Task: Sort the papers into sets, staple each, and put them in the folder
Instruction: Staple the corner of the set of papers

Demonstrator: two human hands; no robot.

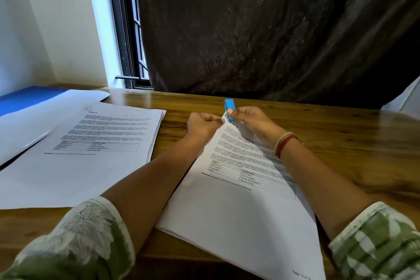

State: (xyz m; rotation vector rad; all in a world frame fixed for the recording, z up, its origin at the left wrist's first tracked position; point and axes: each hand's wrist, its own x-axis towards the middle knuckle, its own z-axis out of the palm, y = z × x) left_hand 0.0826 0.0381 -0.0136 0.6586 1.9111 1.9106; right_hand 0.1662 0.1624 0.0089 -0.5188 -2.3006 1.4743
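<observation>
A set of printed papers (241,193) lies turned at an angle on the wooden table, in front of me. My left hand (203,124) pinches its far top corner. My right hand (254,120) grips a small blue stapler (229,107) whose jaws sit over that same corner. A second stack of printed papers (91,150) lies to the left. Beyond that stack lies an open folder (29,107), blue outside and white inside, at the far left.
The wooden table (341,143) runs to the right of the papers. A dark curtain (272,30) hangs behind the table's far edge. A barred window (127,30) and a white wall stand at the back left.
</observation>
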